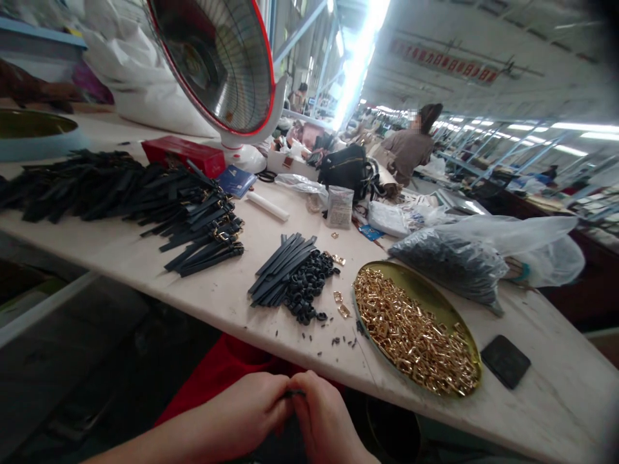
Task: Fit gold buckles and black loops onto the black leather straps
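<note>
Below the table's front edge, my left hand (261, 405) and my right hand (323, 412) meet, both closed. Between their fingertips shows a small dark strip (294, 392), mostly covered by the fingers. On the tabletop beyond lie a stack of flat black straps (281, 267) and a heap of small black loops (309, 287). A few loose gold buckles (343, 310) rest beside the loops. To the right, a round tray (425, 283) holds a large pile of gold buckles (411, 335).
Many black straps with buckles (207, 235) spread along the left. Behind them stand a red box (184, 154) and a round heater (217, 64). A plastic bag of dark pieces (449, 258) and a black flat pad (505, 361) lie right. A person (411, 148) is farther back.
</note>
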Action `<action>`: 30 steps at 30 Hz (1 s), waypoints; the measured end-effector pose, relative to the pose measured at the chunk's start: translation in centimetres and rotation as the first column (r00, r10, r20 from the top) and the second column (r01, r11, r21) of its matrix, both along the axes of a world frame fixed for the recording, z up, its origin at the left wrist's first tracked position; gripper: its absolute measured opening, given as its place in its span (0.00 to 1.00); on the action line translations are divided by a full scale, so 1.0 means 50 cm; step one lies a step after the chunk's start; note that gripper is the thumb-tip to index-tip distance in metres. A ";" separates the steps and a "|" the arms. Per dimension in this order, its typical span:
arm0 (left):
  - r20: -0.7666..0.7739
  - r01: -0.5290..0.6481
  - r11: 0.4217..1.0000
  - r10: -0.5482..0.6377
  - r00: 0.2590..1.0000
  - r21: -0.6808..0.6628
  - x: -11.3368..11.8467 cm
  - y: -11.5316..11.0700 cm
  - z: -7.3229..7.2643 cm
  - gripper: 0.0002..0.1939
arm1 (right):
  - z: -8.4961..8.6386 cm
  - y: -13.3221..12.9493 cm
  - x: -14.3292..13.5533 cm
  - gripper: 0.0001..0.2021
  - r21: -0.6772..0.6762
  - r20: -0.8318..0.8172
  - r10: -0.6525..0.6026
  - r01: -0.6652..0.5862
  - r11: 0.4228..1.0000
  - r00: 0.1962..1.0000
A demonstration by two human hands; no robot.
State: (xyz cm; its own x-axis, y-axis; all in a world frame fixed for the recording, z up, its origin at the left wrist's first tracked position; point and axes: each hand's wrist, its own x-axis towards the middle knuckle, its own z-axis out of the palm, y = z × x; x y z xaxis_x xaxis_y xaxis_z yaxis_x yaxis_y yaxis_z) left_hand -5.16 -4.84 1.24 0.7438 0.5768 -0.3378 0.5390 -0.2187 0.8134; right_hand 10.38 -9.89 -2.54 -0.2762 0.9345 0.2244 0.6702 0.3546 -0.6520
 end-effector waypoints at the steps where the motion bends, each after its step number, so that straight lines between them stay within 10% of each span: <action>1: -0.027 -0.011 0.999 0.013 1.000 0.050 -0.007 0.020 -0.005 0.13 | -0.001 0.015 -0.003 0.10 -0.032 -0.008 -0.023 0.023 0.999 1.000; 4: -0.110 -0.128 0.930 0.175 0.978 0.344 -0.046 0.123 -0.026 0.15 | -0.006 0.079 0.007 0.19 -0.055 -0.073 -0.122 0.118 0.991 0.990; 9: -0.158 -0.140 0.471 0.537 0.829 0.871 -0.134 0.347 -0.069 0.17 | -0.009 0.235 0.095 0.17 0.018 -0.025 -0.337 0.337 0.941 0.941; 12: -0.168 -0.060 0.355 0.576 0.800 0.933 -0.164 0.421 -0.095 0.20 | -0.017 0.354 0.176 0.17 0.086 0.186 -0.426 0.418 0.905 0.885; 18: -0.054 -0.105 0.323 0.447 0.893 0.941 -0.117 0.450 -0.093 0.20 | -0.037 0.623 0.292 0.21 0.090 0.336 -0.418 0.413 0.906 0.844; 22: -0.014 -0.101 0.405 0.271 0.962 0.908 -0.039 0.462 -0.078 0.16 | -0.051 0.733 0.309 0.18 0.034 0.413 -0.288 0.301 0.953 0.864; 30: -0.042 -0.055 0.523 0.173 0.984 0.851 0.049 0.454 -0.062 0.15 | -0.059 0.587 0.294 0.15 -0.001 0.486 -0.136 0.156 0.988 0.863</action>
